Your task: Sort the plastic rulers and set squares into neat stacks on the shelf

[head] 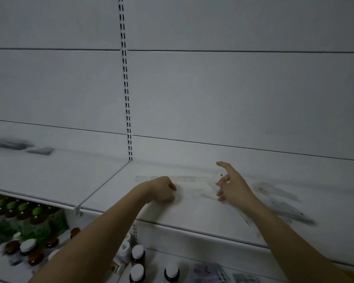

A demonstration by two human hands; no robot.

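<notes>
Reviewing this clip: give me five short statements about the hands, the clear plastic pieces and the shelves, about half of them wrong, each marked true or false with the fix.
1. Both hands are over the upper shelf. True.
2. The right hand is a closed fist. False: its fingers are spread, the index finger pointing toward the back panel.
3. The left hand has its fingers curled, knuckles up. True, though blur hides whether it grips anything.
4. A clear ruler lies flat on the shelf beyond the hands. True.
5. The bottles stand on the same shelf as the ruler. False: they are on the shelf below.
</notes>
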